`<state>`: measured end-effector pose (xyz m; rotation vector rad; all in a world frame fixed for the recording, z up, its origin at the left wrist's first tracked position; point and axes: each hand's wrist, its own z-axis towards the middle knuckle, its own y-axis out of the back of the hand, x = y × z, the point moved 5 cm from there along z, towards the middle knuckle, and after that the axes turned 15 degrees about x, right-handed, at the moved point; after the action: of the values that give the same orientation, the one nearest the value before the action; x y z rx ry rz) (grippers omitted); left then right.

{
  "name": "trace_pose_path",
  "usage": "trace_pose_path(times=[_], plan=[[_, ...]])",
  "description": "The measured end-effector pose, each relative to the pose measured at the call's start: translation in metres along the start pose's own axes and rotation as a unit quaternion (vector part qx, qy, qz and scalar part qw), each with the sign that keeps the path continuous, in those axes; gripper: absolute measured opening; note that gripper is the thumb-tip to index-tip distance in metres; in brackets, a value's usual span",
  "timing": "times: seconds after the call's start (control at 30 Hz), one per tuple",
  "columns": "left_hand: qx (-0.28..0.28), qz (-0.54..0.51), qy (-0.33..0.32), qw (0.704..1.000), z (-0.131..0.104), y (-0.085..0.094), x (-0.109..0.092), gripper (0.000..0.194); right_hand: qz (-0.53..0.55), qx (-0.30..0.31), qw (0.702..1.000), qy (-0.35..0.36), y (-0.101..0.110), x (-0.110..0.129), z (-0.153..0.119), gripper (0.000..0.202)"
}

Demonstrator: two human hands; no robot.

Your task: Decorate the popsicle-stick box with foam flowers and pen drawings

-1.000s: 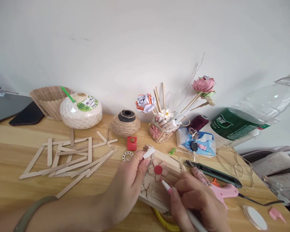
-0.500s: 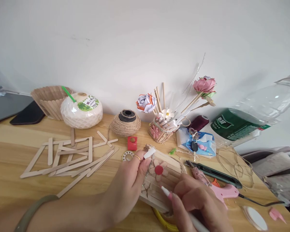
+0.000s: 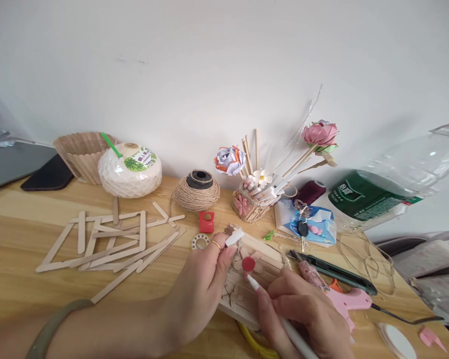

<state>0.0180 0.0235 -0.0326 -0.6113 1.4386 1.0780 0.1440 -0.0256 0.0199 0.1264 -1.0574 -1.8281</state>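
My left hand (image 3: pixel 200 289) is closed, with a white pen cap (image 3: pixel 234 237) pinched between thumb and forefinger. The same hand steadies a wooden-stick panel (image 3: pixel 262 249) that bears a petal flower with a red round centre (image 3: pixel 248 264). Below that flower is a second, plain wooden one (image 3: pixel 230 295). My right hand (image 3: pixel 303 309) grips a white marker (image 3: pixel 295 336), its tip at the lower edge of the red centre. Both hands hide part of the panel's near side. Under the panel a yellow ring-shaped thing (image 3: pixel 256 344) shows in part.
Loose craft sticks (image 3: pixel 108 244) lie at left, before a wrapped coconut (image 3: pixel 129 172). A twine spool (image 3: pixel 196 190) and a stick pot with paper flowers (image 3: pixel 252 207) stand behind my hands. At right are a utility knife (image 3: pixel 340 274), a pink glue gun (image 3: pixel 349 301) and a large plastic bottle (image 3: pixel 366 194).
The marker tip has moved up and slightly left, from below the flower to the edge of its red centre. My left hand keeps its hold. The whole view has shifted slightly.
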Motion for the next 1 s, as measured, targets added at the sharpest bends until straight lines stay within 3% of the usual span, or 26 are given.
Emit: trace_pose_path(times=[0.43,0.57,0.67,0.83,0.93,1.0], plan=[[0.024,-0.035,-0.004,0.999,0.0,-0.002,0.0,0.029,0.061,-0.013,0.997,-0.033,0.002,-0.005,-0.005,0.025],[0.041,-0.023,0.005,0.999,0.004,0.004,-0.003,0.031,0.114,-0.131,0.984,-0.034,0.012,-0.01,-0.013,0.017],[0.085,-0.015,0.011,0.996,0.01,0.014,-0.011,0.033,0.123,-0.225,0.965,-0.06,0.02,-0.019,-0.018,0.017],[0.154,0.03,0.015,0.987,0.02,0.031,-0.025,0.034,0.096,-0.196,0.971,-0.097,0.025,-0.031,-0.017,0.017],[0.181,0.049,0.029,0.982,0.02,0.032,-0.025,0.036,0.18,-0.189,0.954,-0.146,0.023,-0.039,-0.017,0.005],[0.193,0.066,0.03,0.978,0.019,0.03,-0.026,0.038,0.27,-0.188,0.926,-0.184,0.017,-0.043,-0.015,0.017]])
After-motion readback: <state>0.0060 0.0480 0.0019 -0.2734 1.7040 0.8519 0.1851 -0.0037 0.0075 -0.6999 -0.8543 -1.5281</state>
